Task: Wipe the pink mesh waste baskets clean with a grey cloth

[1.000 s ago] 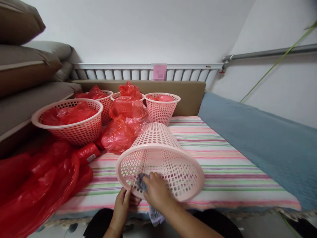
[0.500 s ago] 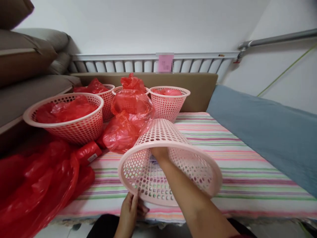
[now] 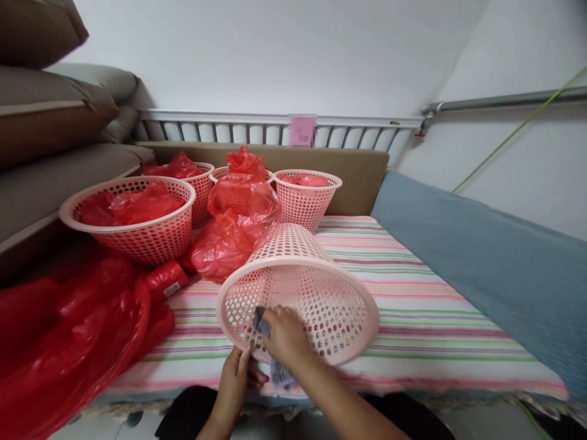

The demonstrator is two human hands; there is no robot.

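Note:
A pink perforated plastic basket [image 3: 337, 269] lies on its side, with its wide mouth towards me. My left hand [image 3: 236, 373] grips the lower left of its rim, thumb and fingers closed on the edge. Inside the mouth, near the lower left wall, my right hand [image 3: 287, 336] is closed on a grey-purple cloth [image 3: 262, 322]. Part of that cloth hangs over the rim below the hand. Some fingertips of the right hand are hidden by the cloth and slightly blurred.
Pink baskets [image 3: 132, 238] lined with red bags stand at the left and back. A knotted red bag [image 3: 243, 195] touches the held basket's far side. Loose red bags [image 3: 77, 342] spread at left. Striped cloth [image 3: 413, 305] covers the surface; blue fabric [image 3: 481, 256] lies right.
My right hand has come from deep inside the basket out to the lower rim, bringing the cloth along. The basket's mouth has shifted slightly left. My left hand stays on the rim.

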